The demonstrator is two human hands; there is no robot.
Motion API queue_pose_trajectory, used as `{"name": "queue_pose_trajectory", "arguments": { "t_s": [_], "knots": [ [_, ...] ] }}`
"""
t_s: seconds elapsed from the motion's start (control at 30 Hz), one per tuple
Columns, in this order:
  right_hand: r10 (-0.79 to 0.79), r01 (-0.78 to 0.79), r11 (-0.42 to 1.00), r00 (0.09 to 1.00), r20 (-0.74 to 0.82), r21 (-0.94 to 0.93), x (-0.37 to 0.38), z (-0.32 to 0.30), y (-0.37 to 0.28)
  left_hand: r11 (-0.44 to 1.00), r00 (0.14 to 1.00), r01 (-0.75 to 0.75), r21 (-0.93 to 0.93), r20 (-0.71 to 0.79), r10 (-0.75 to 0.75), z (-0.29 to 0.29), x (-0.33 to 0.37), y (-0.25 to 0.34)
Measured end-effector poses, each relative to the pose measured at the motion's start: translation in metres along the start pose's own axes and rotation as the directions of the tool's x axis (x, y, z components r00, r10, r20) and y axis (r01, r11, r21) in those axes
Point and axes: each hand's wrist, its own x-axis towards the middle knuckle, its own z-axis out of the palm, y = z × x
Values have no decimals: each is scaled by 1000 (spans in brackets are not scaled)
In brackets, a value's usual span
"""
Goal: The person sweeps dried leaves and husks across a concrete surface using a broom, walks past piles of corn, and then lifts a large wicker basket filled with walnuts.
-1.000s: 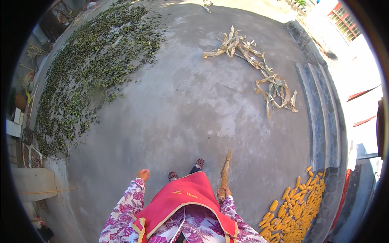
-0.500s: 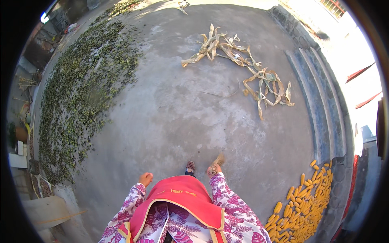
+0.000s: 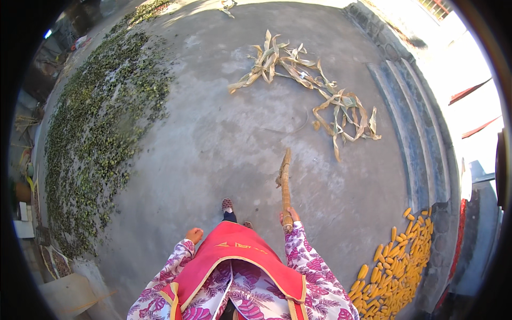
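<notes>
1. Head view, nearest the lower edge: a red apron [image 3: 229, 250] lies over flowered sleeves [image 3: 314, 277], with 2 forearms coming up from the bottom.
2. Right hand [image 3: 289, 217] is closed around the near end of a dried corn stalk [image 3: 285, 178]. The stalk points away from the body, straight up the frame, over bare concrete and well short of the husk pile.
3. Left hand [image 3: 194, 234] is curled into a loose fist at the left of the apron and holds nothing that can be seen.
4. Between the 2 hands, 1 patterned shoe [image 3: 228, 205] steps forward on the concrete yard [image 3: 213, 133]; a second foot just behind it is mostly hidden by the apron.
5. At near right, a heap of yellow corn cobs [image 3: 397, 261] lies along the yard's edge, well apart from the stalk.
6. Along the right side, low concrete steps [image 3: 410, 122] curve away toward the far end.
7. At far centre, a loose pile of dry corn husks and leaves [image 3: 309, 80] sprawls across the concrete.
8. Along the left side, a wide spread of small green and dark bits [image 3: 101, 128] covers the ground from near to far.
</notes>
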Motion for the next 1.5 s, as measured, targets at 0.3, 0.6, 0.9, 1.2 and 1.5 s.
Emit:
{"name": "queue_pose_trajectory", "arguments": {
  "t_s": [0.3,0.6,0.9,1.2,1.5],
  "knots": [
    [31,45,937,978,-209,347,25,-16,-13,998,998,-40,-49,-54,37,-62,87,91],
    [-58,284,783,919,-390,553,47,-1,-15,999,1000,-8,-36,3,8,-69,121,138],
    [-6,53,949,988,-152,309,180,140,-149,998,1000,2,-63,-26,-4,-19,148,208],
    [183,-187,982,966,183,3,242,217,-255,962,957,-243,126,-133,259,21,160,319],
    [26,3,611,999,24,-792,245,275,-270,994,942,-102,-36,-325,85,45,150,284]
  ]
}}
